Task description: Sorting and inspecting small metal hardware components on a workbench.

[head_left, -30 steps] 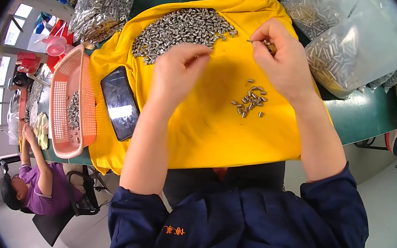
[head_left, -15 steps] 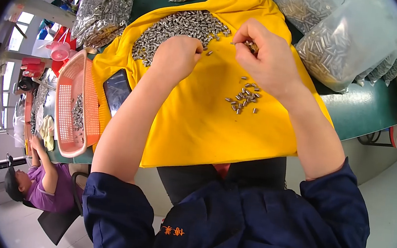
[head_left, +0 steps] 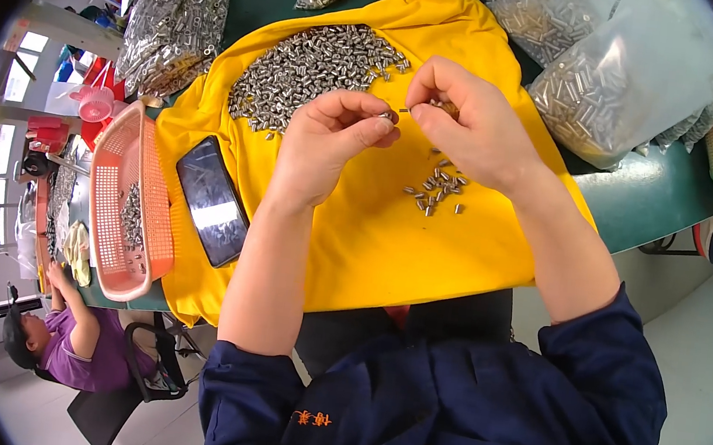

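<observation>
My left hand point(head_left: 331, 140) pinches a small metal cylinder point(head_left: 388, 116) between thumb and fingertips. Close to its right, my right hand point(head_left: 477, 131) grips a thin, dark metal pin point(head_left: 403, 110) whose end points toward the cylinder; a small gap seems to lie between them. More small pieces show inside the curled fingers of that hand, too small to name. Behind my left hand spreads a large pile of short metal cylinders point(head_left: 303, 71) on a yellow cloth point(head_left: 353, 249). A smaller group of cylinders point(head_left: 438, 188) lies below my right hand.
Left of the cloth are a dark phone point(head_left: 211, 202) and a pink basket point(head_left: 125, 284) with metal parts. Bags of metal parts point(head_left: 586, 99) stand at the right, another bag point(head_left: 176, 26) at the far left. A co-worker in purple point(head_left: 95, 351) sits at lower left.
My left hand has moved right from beside the pile toward my right hand and now shows a cylinder in its fingertips. My right hand has come slightly down and left. More of the phone shows.
</observation>
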Available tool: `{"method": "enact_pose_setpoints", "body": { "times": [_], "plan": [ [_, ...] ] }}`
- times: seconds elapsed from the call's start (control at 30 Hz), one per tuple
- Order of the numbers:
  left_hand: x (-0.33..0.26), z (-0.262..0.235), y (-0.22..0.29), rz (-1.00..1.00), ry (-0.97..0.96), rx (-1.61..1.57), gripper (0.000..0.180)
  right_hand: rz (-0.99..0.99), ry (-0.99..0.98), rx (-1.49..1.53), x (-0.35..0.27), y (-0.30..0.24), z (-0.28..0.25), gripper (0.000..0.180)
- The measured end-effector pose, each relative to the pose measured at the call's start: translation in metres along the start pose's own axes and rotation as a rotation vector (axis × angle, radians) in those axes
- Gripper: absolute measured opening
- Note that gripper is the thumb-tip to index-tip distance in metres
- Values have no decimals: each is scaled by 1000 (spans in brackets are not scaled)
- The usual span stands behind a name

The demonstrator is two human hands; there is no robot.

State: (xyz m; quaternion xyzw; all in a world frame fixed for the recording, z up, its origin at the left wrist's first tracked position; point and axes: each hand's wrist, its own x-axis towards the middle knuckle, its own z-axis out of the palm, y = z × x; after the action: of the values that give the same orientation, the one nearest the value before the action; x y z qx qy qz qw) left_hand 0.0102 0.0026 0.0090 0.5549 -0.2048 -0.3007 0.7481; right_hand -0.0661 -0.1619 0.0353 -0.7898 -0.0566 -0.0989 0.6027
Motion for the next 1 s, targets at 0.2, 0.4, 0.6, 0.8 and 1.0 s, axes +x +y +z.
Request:
{"method": "enact_pose_setpoints", "body": {
  "times": [0.2, 0.4, 0.6, 0.8, 1.0],
  "plan": [
    [0, 1, -1, 10, -17, -9, 13, 1, -34, 12, 1, 6, 4, 3],
    [0, 3, -2, 39, -4, 55, 12, -98, 17, -152, 0, 5, 7, 7],
    [-1, 6, -3, 89, 41, 222, 10, -167, 67, -402, -3, 7, 14, 9],
    [0, 2, -5, 138, 25, 270, 9, -39, 17, -129, -1, 13, 13, 6],
    [2, -3, -11, 50, 100, 447, 15, 84, 94, -111, 1, 10, 6, 5]
  ]
}}
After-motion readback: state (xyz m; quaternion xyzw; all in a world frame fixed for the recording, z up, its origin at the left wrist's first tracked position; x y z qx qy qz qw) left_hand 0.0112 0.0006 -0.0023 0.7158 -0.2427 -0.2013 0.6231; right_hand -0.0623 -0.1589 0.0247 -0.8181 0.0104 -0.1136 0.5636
